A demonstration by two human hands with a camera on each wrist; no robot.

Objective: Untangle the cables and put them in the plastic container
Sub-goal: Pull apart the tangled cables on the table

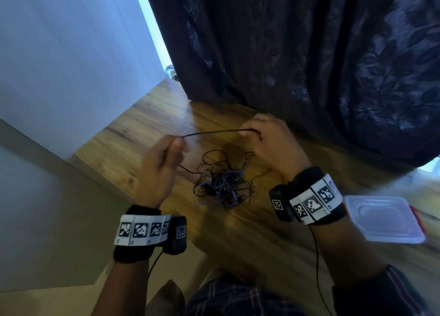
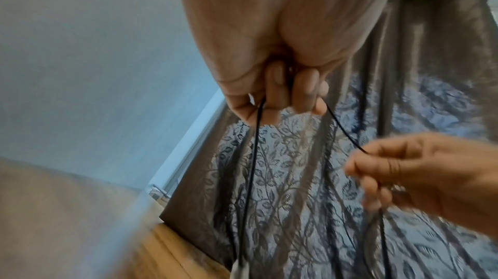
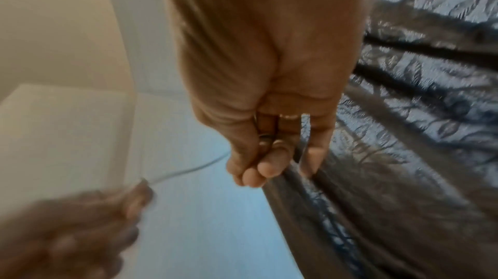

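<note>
Both hands are raised above the wooden table, and a thin black cable is stretched between them. One end of the span is pinched by the curled fingers of the left hand; the other is pinched between thumb and fingertips of the right hand. The held length is seen to run almost level from left to right across the head view, its long axis parallel to the table's far edge, with a slight upward bow. From the left hand the cable is dropped down into a tangle of black and purple cables, which is lying on the table between and below the hands. A clear plastic container is set at the right, well apart from the tangle, partly hidden behind the right wrist. A dark patterned curtain is hung behind the table.
</note>
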